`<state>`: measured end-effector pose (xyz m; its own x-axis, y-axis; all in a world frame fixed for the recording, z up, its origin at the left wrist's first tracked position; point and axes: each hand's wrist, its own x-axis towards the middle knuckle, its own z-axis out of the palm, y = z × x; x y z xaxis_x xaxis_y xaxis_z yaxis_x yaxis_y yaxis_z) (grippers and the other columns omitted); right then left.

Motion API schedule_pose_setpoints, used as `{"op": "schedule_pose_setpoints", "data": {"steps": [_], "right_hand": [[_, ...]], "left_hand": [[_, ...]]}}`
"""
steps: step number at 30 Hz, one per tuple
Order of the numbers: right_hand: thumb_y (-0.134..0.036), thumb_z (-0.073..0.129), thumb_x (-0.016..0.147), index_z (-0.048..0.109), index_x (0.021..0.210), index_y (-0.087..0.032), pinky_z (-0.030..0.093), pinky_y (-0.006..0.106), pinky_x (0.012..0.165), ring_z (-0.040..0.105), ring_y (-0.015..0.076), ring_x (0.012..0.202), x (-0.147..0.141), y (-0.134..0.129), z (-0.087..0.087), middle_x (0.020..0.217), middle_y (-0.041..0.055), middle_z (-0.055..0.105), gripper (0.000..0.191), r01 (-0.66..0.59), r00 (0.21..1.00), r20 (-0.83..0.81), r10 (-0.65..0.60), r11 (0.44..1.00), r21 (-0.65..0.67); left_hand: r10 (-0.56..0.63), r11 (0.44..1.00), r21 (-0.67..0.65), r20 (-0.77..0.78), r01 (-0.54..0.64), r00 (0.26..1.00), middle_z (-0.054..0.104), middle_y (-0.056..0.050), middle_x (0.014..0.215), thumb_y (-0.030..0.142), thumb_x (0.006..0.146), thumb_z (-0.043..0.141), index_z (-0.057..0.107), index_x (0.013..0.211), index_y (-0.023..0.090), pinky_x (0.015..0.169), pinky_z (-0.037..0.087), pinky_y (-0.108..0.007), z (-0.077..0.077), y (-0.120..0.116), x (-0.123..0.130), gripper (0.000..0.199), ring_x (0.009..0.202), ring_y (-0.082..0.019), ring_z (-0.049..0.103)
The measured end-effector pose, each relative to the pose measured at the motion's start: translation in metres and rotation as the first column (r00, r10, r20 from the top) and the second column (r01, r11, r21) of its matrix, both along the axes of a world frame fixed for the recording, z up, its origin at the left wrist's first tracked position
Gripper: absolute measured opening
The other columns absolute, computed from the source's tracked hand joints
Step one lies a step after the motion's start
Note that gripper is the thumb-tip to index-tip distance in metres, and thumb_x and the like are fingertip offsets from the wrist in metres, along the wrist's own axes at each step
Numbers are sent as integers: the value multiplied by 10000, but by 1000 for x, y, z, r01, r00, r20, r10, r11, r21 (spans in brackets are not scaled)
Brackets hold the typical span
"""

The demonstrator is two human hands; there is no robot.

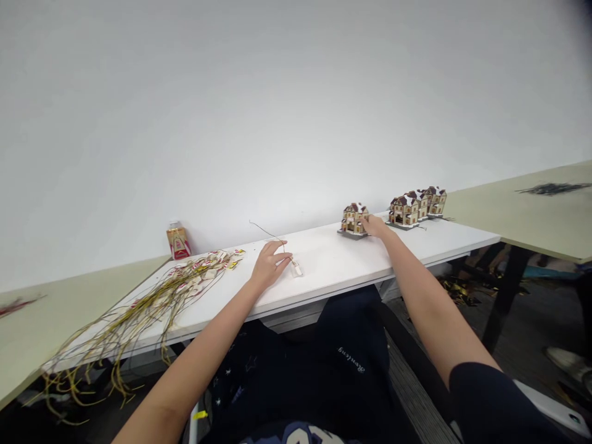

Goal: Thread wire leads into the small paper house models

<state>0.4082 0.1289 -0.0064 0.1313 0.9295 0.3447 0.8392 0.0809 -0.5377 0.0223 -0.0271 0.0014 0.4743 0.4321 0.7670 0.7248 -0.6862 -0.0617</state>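
Observation:
My left hand point(269, 265) is over the middle of the white table, its thumb and fingers pinched on a thin wire point(283, 245). One end of that wire curls up past the fingertips; the other runs to a small white box point(297, 269) lying on the tabletop. Farther right, my right hand point(374, 226) grips the side of a miniature house point(354, 220) with snowy roofs and a grey base. Several similar miniature houses point(404, 211) stand in a row just beyond that hand. The fingertips on the far side of the held house are partly hidden.
A pile of yellowish wires with small white boxes point(203, 274) covers the table's left end, its loose ends hanging over the front edge. Behind it a red and gold carton point(178, 240) stands against the wall. Dark wires point(552, 189) lie on the right side table, reddish ones point(18, 305) on the left.

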Motion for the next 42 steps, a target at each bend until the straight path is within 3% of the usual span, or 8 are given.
{"op": "schedule_pose_setpoints", "data": {"steps": [8,11,14,20,28,34,38,42], "right_hand": [[-449,567,906,628,1183,-119,478,291,874,638,235,1002,-89,-18,12,1205,147,661,435,-560,828,-3,561,826,-62],[-378,629,865,533,1307,-103,483,321,863,625,226,974,-117,-40,19,1284,188,585,530,-517,854,66,517,826,223],[-261,538,908,525,1312,-158,474,316,842,617,189,896,-139,-67,29,1159,121,635,416,-539,835,215,506,676,503],[-186,472,939,589,1279,-239,428,263,734,602,167,872,-175,-95,37,1029,72,686,364,-771,626,665,408,449,451],[-166,449,944,681,1123,-255,394,247,656,587,133,782,-194,-99,35,967,51,708,306,-874,471,811,348,313,372],[-254,475,960,730,960,-246,416,226,650,602,122,792,-200,-85,33,966,50,698,254,-790,611,662,433,388,475],[-357,508,951,738,997,-244,470,238,700,624,136,822,-201,-73,39,958,60,695,261,-614,773,352,527,483,625],[-465,564,891,746,980,-225,513,295,695,624,155,746,-198,-72,43,913,69,688,314,-414,746,-91,660,566,713]], "left_hand": [[-157,979,115,-109,169,982,690,-103,1111,245,892,587,730,912,209,904,517,-412,-4,-6,6,149,1050,-216,618],[-178,971,136,-129,195,975,696,-109,1118,239,896,583,723,935,203,895,522,-408,-6,-5,9,149,1068,-219,626],[-195,972,113,-109,207,975,704,-117,1089,246,908,564,721,934,197,885,527,-397,-8,-4,11,166,1068,-218,635],[-232,969,66,-92,238,968,716,-119,1026,271,925,525,722,910,175,877,525,-379,-6,-4,13,220,1021,-211,647],[-271,962,-18,-86,271,959,738,-99,970,276,926,510,735,898,173,874,521,-370,-12,-3,8,249,969,-210,665],[-345,938,-10,-98,345,934,738,-101,1013,264,912,535,737,930,187,888,519,-387,-15,-5,12,217,978,-216,657],[-381,925,-28,-90,380,920,741,-107,991,284,910,545,738,932,194,877,526,-388,-16,-8,14,214,970,-217,666],[-387,922,-10,-12,387,922,736,-107,1005,299,919,539,736,927,202,895,522,-387,-15,-10,14,220,970,-203,671]]}}
